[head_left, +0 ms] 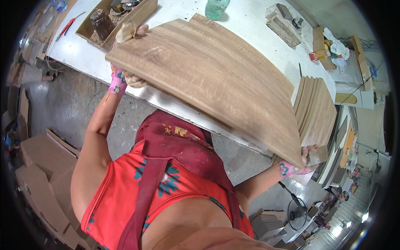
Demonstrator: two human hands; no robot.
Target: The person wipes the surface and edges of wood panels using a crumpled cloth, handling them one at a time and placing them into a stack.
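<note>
My left hand (134, 80), in a worn tan covering with a pink flowered cuff, is closed round the left end of a brown wood-grain board (200, 87). The board is tilted across my front, above the table's near edge. Bare fingertips show on its upper side. At the board's right corner my right hand (307, 163), also with a flowered cuff, has its fingers round a small tan-grey block (318, 155); it lies against the board's end, its grip on the board partly hidden. Behind the held board, another wood-grain board (241, 43) lies on the table.
On the white table (175, 11) stand a tray (146, 10) with a dark-stained jar (101, 24), a green container (216, 9) and a rough block (283, 29). A red-handled tool (66, 28) lies far left. Curved boards (316, 108) are stacked right; cardboard (46, 166) stands lower left.
</note>
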